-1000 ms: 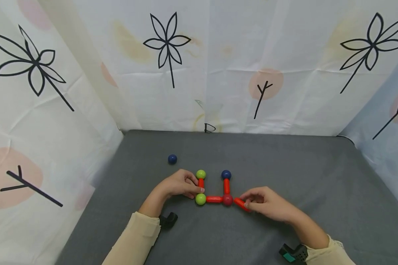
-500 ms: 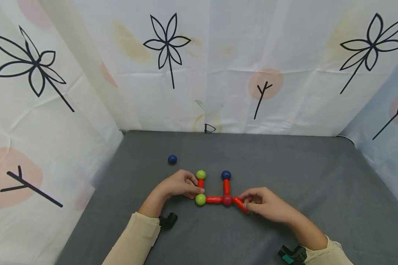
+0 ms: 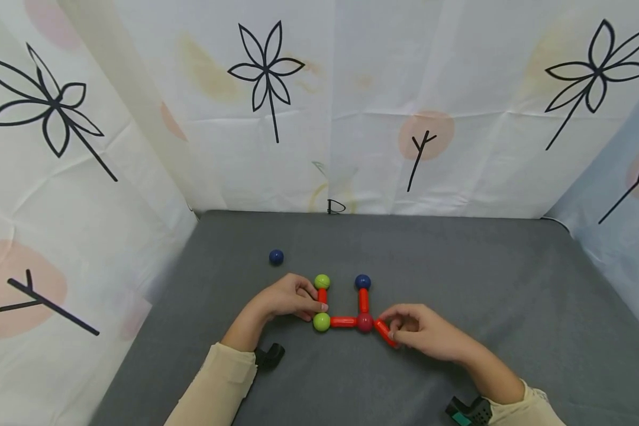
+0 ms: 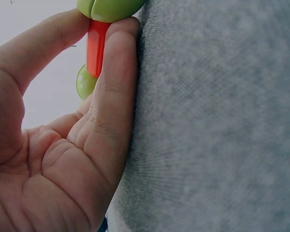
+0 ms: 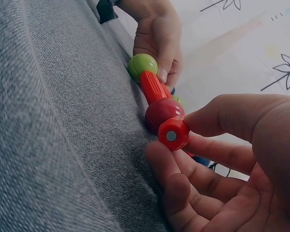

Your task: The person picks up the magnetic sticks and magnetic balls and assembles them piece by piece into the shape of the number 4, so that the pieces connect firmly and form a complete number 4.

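On the grey cloth lies a U of red magnetic sticks and balls. Its left side is a red magnetic stick (image 4: pixel 95 48) between a near green ball (image 3: pixel 322 322) and a far green ball (image 3: pixel 322 281). My left hand (image 3: pixel 291 297) pinches that stick beside the near green ball. A bottom stick (image 3: pixel 344 322) runs to a red ball (image 3: pixel 364 322), from which another stick (image 3: pixel 363 300) leads to a blue ball (image 3: pixel 362 281). My right hand (image 3: pixel 428 332) pinches a further red magnetic stick (image 3: pixel 386 333) between thumb and fingers. It slants toward me, its far end at the red ball; one end shows a silver disc.
A loose blue ball (image 3: pixel 276 257) lies beyond my left hand. White patterned cloth (image 3: pixel 378 148) hangs behind and at both sides of the grey-covered table (image 3: pixel 484 260).
The stick in my right hand has swung its near end toward me and slightly left, the far end staying by the red ball. My left hand keeps its hold.
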